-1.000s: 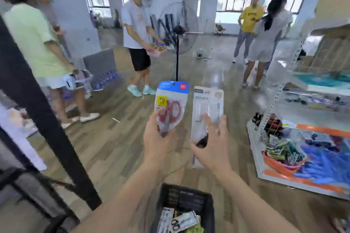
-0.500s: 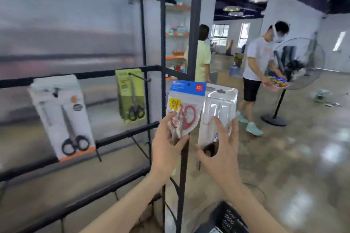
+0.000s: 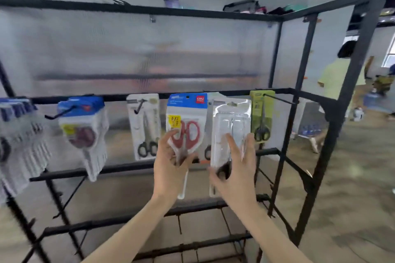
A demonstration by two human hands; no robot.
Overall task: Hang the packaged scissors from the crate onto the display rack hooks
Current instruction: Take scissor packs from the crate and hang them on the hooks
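Scissors packs stand upright before the rack (image 3: pixel 213 93) rail: left hand (image 3: pixel 168 164) grips the red pack (image 3: pixel 188 126), right hand (image 3: pixel 237 168) the clear pack (image 3: pixel 232 126), hang-holes level with hooks.

left hand (image 3: pixel 168 164) grips red-handled scissors in blue-topped pack (image 3: pixel 187 121), frame centre | right hand (image 3: pixel 237 168) grips clear blister scissors pack (image 3: pixel 232 126) beside it | black metal display rack (image 3: pixel 275 92) behind, packs hanging

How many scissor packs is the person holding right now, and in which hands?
2. The left hand grips the red-handled scissors pack; the right hand holds the clear pack. More packs hang behind.
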